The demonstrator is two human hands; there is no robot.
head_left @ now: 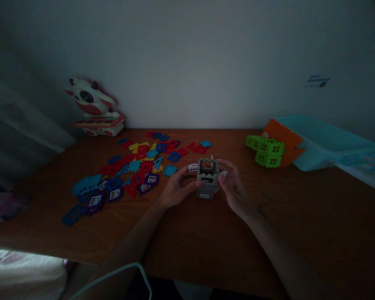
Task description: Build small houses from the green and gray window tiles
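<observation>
A small grey toy building (pixel 207 178) made of interlocking plastic panels stands upright near the middle of the wooden table. White window shutters stick out from its left and right sides. My left hand (pixel 181 186) is closed around its left side, thumb on the front panel. On the opposite side, my right hand (pixel 234 185) grips it, with the thumb beside the right-hand white shutter and the fingers behind. The far face of the building is hidden.
Loose red, blue, yellow and purple panels (pixel 146 166) lie spread to the left. A cow-shaped toy keyboard (pixel 98 121) stands at the back left. Right of my hands are joined green panels (pixel 268 154), an orange panel (pixel 281 139) and a light-blue plastic bin (pixel 328 141).
</observation>
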